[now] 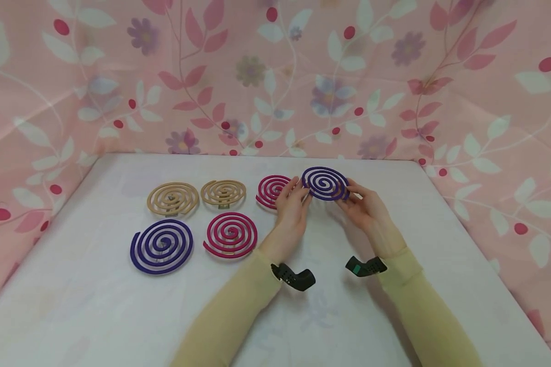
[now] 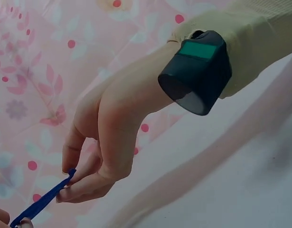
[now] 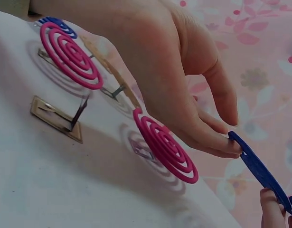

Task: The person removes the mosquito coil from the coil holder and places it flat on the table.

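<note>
Both hands, left (image 1: pixel 292 201) and right (image 1: pixel 366 204), pinch the purple mosquito coil (image 1: pixel 325 183) aloft; five coils (image 1: pixel 230 233) already sit on stands, this one remains.

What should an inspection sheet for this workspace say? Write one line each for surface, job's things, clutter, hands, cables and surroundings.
Surface: white cloth-covered table, smooth and flat.
Job's things: lifted purple spiral coil, held above the table at the rear right.
Clutter: two tan spiral coils, two magenta spiral coils and a second purple spiral coil, in two rows at the left; a small metal stand shows under one.
Hands: left hand and right hand pinch opposite edges of the lifted coil with their fingers; black wrist cameras are worn.
Cables: nothing seen.
Surroundings: pink floral curtain behind and at both sides.
</note>
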Available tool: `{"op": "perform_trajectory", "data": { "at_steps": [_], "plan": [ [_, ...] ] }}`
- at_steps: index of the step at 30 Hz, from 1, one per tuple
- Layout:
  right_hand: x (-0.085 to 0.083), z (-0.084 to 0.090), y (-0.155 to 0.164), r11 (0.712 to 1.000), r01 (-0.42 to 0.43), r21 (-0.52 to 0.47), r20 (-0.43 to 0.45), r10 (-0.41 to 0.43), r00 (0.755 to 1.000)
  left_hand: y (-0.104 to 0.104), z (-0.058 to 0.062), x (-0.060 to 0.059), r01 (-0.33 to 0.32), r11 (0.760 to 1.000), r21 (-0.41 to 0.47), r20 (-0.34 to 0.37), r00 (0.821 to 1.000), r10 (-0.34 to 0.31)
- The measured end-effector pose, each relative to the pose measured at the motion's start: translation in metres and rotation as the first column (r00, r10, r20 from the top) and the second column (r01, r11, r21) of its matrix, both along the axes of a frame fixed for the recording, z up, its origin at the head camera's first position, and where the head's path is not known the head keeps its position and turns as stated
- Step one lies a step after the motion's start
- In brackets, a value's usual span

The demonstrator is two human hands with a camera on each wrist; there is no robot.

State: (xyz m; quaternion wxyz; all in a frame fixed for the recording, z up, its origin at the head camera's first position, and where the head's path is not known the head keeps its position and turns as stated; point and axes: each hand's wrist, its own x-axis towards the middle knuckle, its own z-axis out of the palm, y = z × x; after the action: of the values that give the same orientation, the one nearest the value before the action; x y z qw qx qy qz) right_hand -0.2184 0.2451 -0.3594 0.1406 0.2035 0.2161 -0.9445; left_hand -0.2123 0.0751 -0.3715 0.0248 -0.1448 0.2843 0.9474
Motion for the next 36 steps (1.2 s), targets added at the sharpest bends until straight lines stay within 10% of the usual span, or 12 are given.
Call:
{"op": "perform_trajectory", "data": {
  "at_steps": [17,36],
  "plan": [
    [-0.027,0.01,0.001,0.99,0.112,0.081,-0.033,-0.11,0.993,0.016,0.013,-0.031,-0.02,0.994,0.104,0.035,0.999,0.017],
    [-0.034,-0.01,0.02,0.992,0.12,0.049,0.042,-0.122,0.992,0.033,-0.007,-0.03,-0.053,0.998,0.034,0.013,0.999,0.052]
  ]
}}
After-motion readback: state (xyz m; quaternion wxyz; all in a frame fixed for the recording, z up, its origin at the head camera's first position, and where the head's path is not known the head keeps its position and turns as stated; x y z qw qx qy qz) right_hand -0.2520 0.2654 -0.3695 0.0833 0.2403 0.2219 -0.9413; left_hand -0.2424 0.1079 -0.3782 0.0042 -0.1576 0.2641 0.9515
